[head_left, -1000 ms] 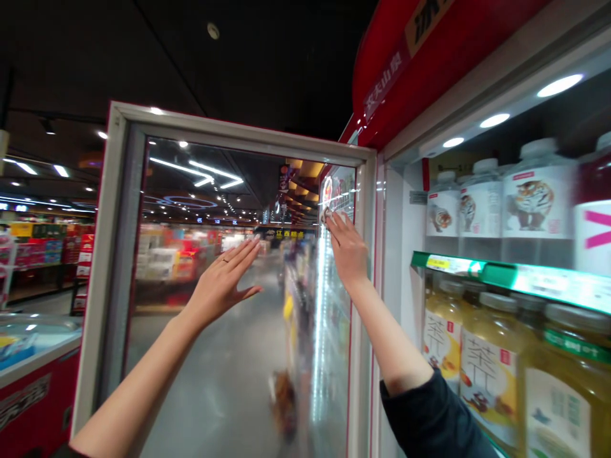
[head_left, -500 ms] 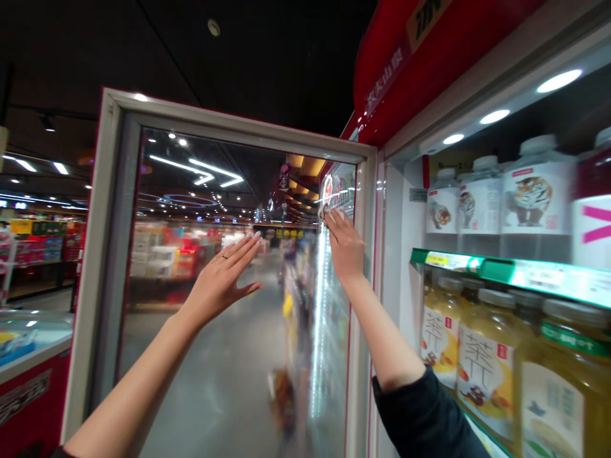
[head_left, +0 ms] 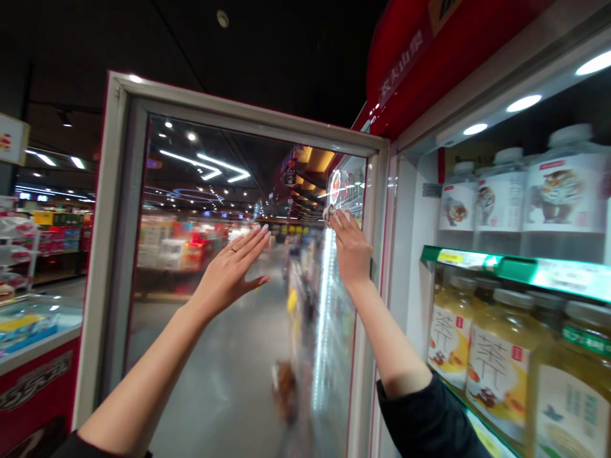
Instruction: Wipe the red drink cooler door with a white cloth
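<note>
My left hand (head_left: 235, 273) lies flat against or just in front of the glass pane (head_left: 191, 356) of a swung-open fridge door, fingers stretched together and thumb apart. A ring shows on one finger. Close to the door's hinge side, my right hand (head_left: 352, 245) presses on the glass, fingers bent over a small crumpled pale cloth (head_left: 328, 215). Most of that cloth is hidden under the fingers. The door's light metal frame (head_left: 98, 267) runs around the pane.
At right, fridge shelves hold bottles with tiger labels (head_left: 556, 197) above yellow tea bottles (head_left: 496, 362). A green price rail (head_left: 501, 264) edges the upper shelf. A red chest freezer (head_left: 38, 381) stands at left. Store shelves and an aisle appear through the glass.
The view has turned slightly left, so the door and shelves sit farther right in the picture. Both hands keep nearly the same places on the door.
</note>
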`<state>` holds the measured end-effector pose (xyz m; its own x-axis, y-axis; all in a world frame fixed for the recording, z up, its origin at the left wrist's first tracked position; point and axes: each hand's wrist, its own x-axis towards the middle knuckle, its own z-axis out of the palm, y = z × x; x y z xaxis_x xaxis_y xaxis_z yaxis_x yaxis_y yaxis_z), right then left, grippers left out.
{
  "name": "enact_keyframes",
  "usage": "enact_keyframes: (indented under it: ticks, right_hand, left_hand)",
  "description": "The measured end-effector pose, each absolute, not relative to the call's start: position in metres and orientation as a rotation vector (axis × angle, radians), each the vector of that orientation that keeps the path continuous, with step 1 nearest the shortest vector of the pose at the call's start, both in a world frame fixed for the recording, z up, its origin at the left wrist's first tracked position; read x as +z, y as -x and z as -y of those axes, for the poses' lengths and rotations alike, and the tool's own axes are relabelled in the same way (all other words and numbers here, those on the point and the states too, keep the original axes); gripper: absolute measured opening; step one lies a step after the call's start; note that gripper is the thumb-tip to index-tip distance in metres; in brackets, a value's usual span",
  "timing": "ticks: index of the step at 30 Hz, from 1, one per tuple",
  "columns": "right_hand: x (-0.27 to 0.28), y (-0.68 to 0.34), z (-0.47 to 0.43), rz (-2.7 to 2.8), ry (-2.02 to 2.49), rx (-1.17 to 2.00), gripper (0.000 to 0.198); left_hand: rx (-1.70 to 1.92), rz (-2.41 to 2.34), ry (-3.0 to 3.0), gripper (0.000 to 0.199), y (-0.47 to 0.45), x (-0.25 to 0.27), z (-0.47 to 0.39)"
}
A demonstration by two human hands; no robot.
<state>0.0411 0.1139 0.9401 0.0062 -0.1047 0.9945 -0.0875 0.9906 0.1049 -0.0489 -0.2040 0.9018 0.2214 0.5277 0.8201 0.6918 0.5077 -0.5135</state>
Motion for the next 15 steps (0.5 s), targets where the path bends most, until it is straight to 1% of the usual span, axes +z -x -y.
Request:
enact_keyframes:
  ticks: [5, 9, 12, 15]
  right_hand:
    - [0.918, -0.055, -0.130, 1.591, -0.163, -0.049, 0.058]
    - [0.932, -0.056, -0.139, 1.536, -0.027, 0.000, 0.053]
    - [0.941, -0.051, -0.127, 1.557, -0.046, 0.014, 0.057]
    - [0.932, -0.051, -0.117, 1.603, -0.152, -0.019, 0.061]
  left_hand:
    - [-0.176, 1.428, 1.135, 0.103, 0.048, 0.901, 0.204]
    - [-0.163, 1.435, 1.124, 0.103, 0.048, 0.901, 0.204]
    - [-0.148, 1.439, 1.120, 0.104, 0.047, 0.901, 0.204]
    - [-0.145, 1.445, 1.113, 0.105, 0.047, 0.900, 0.204]
